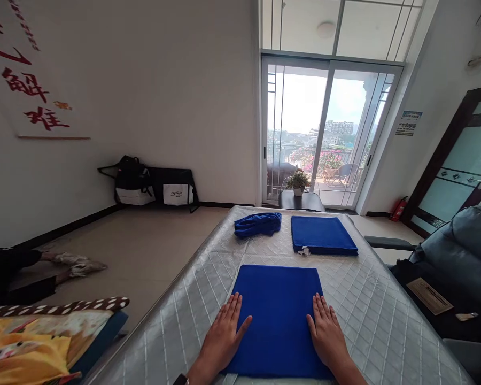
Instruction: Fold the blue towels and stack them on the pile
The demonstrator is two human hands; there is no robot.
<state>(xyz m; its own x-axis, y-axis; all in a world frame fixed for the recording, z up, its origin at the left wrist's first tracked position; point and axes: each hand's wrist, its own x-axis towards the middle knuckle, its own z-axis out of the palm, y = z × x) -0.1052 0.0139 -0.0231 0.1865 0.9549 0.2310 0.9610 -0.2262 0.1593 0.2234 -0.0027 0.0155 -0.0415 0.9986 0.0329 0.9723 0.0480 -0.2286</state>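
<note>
Both hands pressing flat a folded blue towel at the near end of the quilted table.

Left hand [224,334] and right hand [327,331] lie spread, palms down, on the near towel's [278,315] side edges, likely smoothing a finished fold. Three blue towels: this one, a crumpled towel [258,224] and a folded towel [323,235] at the far end.
</note>
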